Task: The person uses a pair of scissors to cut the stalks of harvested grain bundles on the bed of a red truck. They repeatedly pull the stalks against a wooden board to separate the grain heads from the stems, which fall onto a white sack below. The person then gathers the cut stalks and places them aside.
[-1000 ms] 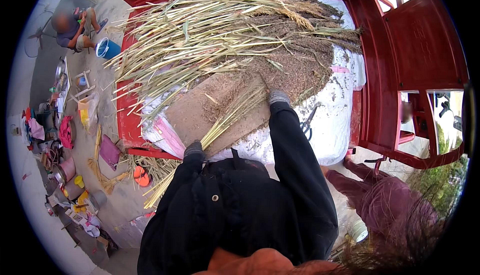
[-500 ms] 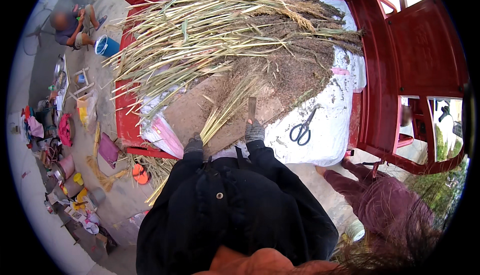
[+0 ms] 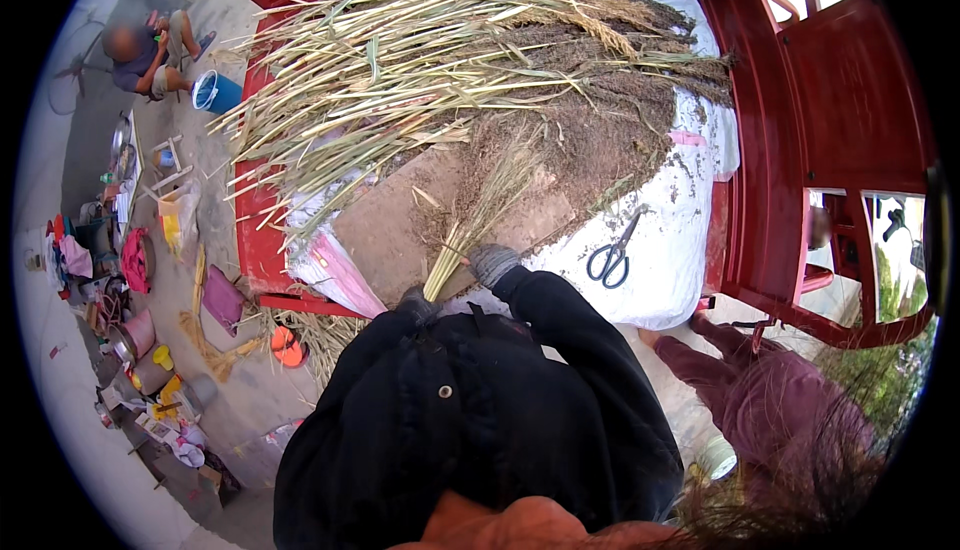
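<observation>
A bundle of pale, dry stalks (image 3: 445,262) with thin, brushy heads lies over a brown board (image 3: 380,225). My left hand (image 3: 416,302), in a dark grey glove, is closed around the lower end of the bundle. My right hand (image 3: 490,264), in a grey knit glove, is curled right beside the stalks, and its fingers are partly hidden. What it grips cannot be made out; no blade shows. To the right, black-handled scissors (image 3: 608,262) lie on a white sheet (image 3: 660,285).
Long cut stalks (image 3: 370,80) with dark seed heads cover the far part of the red truck bed (image 3: 260,250). Loose seed (image 3: 600,165) is heaped at its middle right. A person (image 3: 750,380) stands right; another (image 3: 145,55) sits far left near a blue bucket (image 3: 217,92).
My right hand has moved left and down to the bundle, and the upright flat blade it held no longer shows. The stalk ends that stuck out below my left arm are gone from sight.
</observation>
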